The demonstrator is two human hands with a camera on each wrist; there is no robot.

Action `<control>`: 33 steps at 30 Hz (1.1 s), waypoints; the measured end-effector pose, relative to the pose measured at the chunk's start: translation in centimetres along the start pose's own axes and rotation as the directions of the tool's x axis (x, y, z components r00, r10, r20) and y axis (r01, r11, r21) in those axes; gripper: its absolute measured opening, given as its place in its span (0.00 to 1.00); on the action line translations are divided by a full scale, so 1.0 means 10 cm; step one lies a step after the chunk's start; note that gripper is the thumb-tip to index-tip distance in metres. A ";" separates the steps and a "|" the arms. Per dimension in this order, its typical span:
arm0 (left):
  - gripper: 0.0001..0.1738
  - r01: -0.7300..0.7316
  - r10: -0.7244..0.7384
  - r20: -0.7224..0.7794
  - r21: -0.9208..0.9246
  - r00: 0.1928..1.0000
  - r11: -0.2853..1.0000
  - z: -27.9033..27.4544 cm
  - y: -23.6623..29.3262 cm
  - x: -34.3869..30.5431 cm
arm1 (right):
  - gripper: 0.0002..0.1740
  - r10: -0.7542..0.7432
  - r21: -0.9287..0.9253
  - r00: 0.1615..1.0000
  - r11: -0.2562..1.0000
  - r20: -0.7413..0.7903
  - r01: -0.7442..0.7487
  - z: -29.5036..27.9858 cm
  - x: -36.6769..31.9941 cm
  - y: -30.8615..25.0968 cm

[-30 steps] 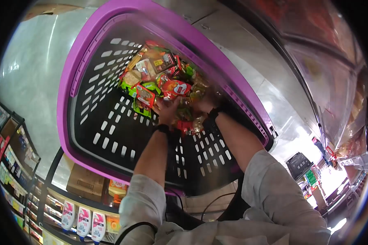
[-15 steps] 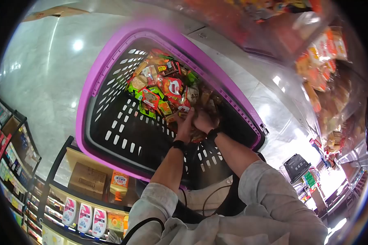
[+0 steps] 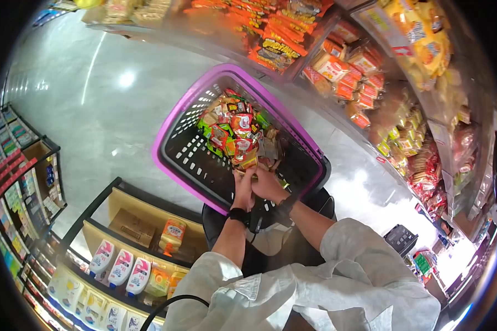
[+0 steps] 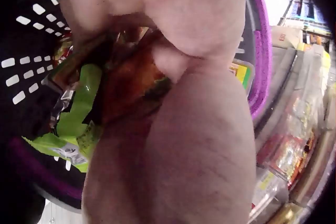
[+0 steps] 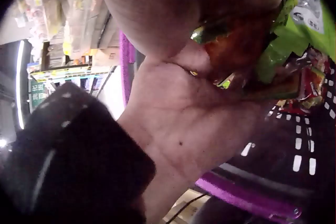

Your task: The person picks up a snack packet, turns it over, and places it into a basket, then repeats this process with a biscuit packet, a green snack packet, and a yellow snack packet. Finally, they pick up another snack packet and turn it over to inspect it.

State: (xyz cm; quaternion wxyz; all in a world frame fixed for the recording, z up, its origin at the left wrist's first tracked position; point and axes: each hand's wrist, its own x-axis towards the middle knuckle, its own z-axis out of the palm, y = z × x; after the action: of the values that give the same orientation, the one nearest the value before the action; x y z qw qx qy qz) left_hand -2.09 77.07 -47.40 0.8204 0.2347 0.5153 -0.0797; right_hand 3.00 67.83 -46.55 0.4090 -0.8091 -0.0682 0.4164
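From here I've got left hand (image 3: 243,191) and right hand (image 3: 268,185) gripping a reddish packet (image 4: 131,85) by the basket's (image 3: 226,69) near edge, snack pile (image 3: 241,122) just beyond.

"What are the hands holding?"
"The left hand (image 3: 243,188) and right hand (image 3: 270,185) meet around a glossy reddish-brown packet (image 4: 131,79). Close beside it is a bent, bright green packet (image 4: 84,98)."
"Where?"
"At the near edge of a heap of snack packets (image 3: 232,127), red, green and yellow, jumbled inside a black, slotted basket with a purple rim (image 3: 229,70)."
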 end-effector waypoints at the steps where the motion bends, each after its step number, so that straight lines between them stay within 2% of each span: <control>1: 0.21 -0.038 0.038 -0.008 -0.008 0.999 0.999 0.04 0.07 -0.14 | 0.21 -0.040 0.005 0.999 0.999 -0.019 0.040 -0.02 -0.08 -0.17; 3: 0.20 -0.076 0.077 0.007 -0.019 0.997 0.997 0.13 0.24 -0.41 | 0.20 -0.127 0.012 0.990 0.992 -0.062 0.128 -0.09 -0.22 -0.49; 6: 0.17 -0.157 0.158 0.059 -0.029 0.986 0.987 0.21 0.47 -0.74 | 0.19 -0.202 -0.098 0.967 0.977 -0.152 0.189 -0.15 -0.46 -0.92; 10: 0.12 -0.197 0.200 0.052 -0.051 0.979 0.979 0.41 0.94 -1.32 | 0.18 -0.305 -0.153 0.936 0.948 -0.173 0.280 -0.29 -0.80 -1.62; 12: 0.10 -0.283 0.283 0.080 -0.010 0.956 0.959 0.47 1.12 -1.54 | 0.17 -0.358 -0.188 0.910 0.928 -0.207 0.322 -0.32 -0.97 -1.97; 15: 0.09 -0.452 0.439 0.144 0.066 0.887 0.890 0.57 1.47 -1.87 | 0.18 -0.323 -0.077 0.916 0.946 -0.236 0.314 -0.35 -1.28 -2.49; 18: 0.12 -0.523 0.514 0.149 0.031 0.845 0.852 0.55 1.72 -2.13 | 0.19 -0.348 0.148 0.887 0.902 -0.304 0.405 -0.29 -1.63 -2.99; 19: 0.11 -0.572 0.560 0.164 0.026 0.812 0.820 0.56 1.80 -2.22 | 0.21 -0.350 0.144 0.881 0.901 -0.317 0.410 -0.26 -1.76 -3.15; 22: 0.11 -0.542 0.538 0.108 0.007 0.836 0.841 0.62 2.00 -2.65 | 0.21 -0.406 0.132 0.814 0.858 -0.416 0.496 -0.15 -2.04 -3.44; 23: 0.12 -0.559 0.559 0.105 -0.035 0.822 0.829 0.60 2.00 -2.63 | 0.22 -0.421 0.109 0.798 0.853 -0.432 0.510 -0.14 -2.13 -3.52; 27: 0.16 -0.452 0.472 0.107 -0.164 0.875 0.877 0.75 2.19 -3.28 | 0.23 -0.486 0.035 0.726 0.820 -0.487 0.572 -0.16 -2.58 -3.82; 30: 0.17 -0.519 0.526 0.014 -0.134 0.851 0.844 0.88 2.20 -3.57 | 0.23 -0.546 0.035 0.679 0.767 -0.490 0.641 -0.29 -2.92 -4.02; 31: 0.17 -0.524 0.540 0.076 -0.167 0.838 0.835 0.87 2.16 -3.59 | 0.23 -0.579 0.038 0.650 0.732 -0.492 0.680 -0.37 -3.04 -4.07; 33: 0.17 -0.378 0.456 0.226 -0.318 0.861 0.870 0.81 2.09 -3.54 | 0.22 -0.653 -0.021 0.563 0.662 -0.506 0.749 -0.65 -3.45 -4.05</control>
State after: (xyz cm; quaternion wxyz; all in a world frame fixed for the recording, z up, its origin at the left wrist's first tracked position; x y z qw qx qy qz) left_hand -3.87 87.71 -6.85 0.9088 0.2162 0.3299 0.1361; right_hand -5.15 74.97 5.96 0.6218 -0.7447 -0.2421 0.0125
